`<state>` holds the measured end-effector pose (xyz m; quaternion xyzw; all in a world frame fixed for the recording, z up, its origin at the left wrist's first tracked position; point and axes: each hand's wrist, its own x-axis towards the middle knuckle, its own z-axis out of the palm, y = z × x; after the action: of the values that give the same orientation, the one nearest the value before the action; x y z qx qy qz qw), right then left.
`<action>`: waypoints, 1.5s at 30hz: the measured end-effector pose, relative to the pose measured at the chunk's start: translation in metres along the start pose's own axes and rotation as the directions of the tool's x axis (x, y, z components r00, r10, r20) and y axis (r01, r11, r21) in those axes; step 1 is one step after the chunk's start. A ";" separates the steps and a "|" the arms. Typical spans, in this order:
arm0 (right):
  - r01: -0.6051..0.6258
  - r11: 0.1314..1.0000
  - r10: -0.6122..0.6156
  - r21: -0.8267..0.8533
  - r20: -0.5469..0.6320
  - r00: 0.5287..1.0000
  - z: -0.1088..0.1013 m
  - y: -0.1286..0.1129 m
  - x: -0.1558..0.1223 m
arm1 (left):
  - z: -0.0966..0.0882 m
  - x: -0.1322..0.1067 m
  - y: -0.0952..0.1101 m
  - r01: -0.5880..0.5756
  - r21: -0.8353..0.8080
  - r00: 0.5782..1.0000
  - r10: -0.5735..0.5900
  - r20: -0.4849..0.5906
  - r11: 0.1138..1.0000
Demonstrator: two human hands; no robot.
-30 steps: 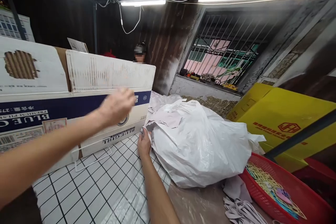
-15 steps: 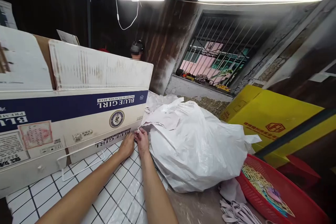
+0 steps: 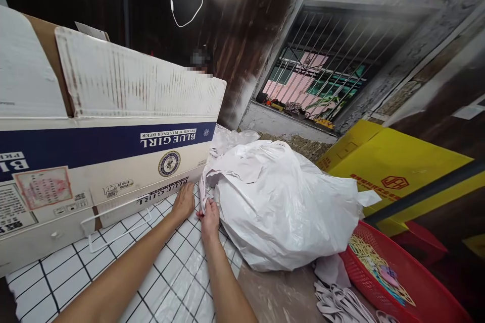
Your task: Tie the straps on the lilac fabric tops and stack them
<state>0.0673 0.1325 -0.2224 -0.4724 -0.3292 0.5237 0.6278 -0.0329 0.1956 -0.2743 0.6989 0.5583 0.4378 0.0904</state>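
A bulging white plastic bag lies on the white tiled tabletop. My right hand pinches the bag's left edge, fingers closed on the plastic. Just left of it, my left hand rests on the table at the lower corner of a large "Blue Girl" cardboard box; its fingers are curled down and I cannot make out whether they hold anything.
A red plastic basket with coloured strips stands at the lower right, with pale fabric strips beside it. A yellow carton lies behind. A barred window and another person's head are beyond the box.
My left hand came down from in front of the box to the table beside my right hand. My right hand slid a little toward me along the bag's edge.
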 end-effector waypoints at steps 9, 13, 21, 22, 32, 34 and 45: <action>-0.353 0.902 0.389 -0.248 0.115 0.914 -0.071 -0.046 -0.127 | -0.014 0.006 0.005 0.072 -0.018 0.997 -0.072 0.027 0.997; -0.481 0.836 0.512 -0.263 0.062 0.857 -0.117 -0.071 -0.195 | -0.024 0.007 0.006 0.084 -0.017 0.992 -0.082 0.092 0.996; -0.278 0.862 0.140 -0.424 -0.327 0.935 -0.188 -0.104 -0.264 | -0.078 -0.052 0.061 -0.153 -0.083 0.958 0.169 0.234 0.985; -0.230 0.866 0.058 -0.445 -0.367 0.928 -0.193 -0.109 -0.267 | -0.086 -0.064 0.069 -0.231 -0.111 0.928 0.254 0.274 0.967; -0.010 0.648 -0.242 -0.761 -0.218 0.946 -0.221 -0.142 -0.317 | -0.133 -0.120 0.081 -0.371 -0.099 0.734 0.357 0.578 0.923; 0.004 0.548 -0.232 -0.836 -0.148 0.961 -0.229 -0.140 -0.327 | -0.137 -0.128 0.089 -0.352 -0.095 0.766 0.345 0.542 0.931; 0.071 0.383 -0.287 -0.921 -0.046 0.957 -0.196 -0.099 -0.299 | -0.120 -0.132 0.155 -0.019 -0.109 0.808 0.080 0.584 0.994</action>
<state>0.2093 -0.2067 -0.1714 -0.7483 -0.5460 0.1382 0.3504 -0.0089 -0.0175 -0.1737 0.8089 0.4624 0.2297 0.2811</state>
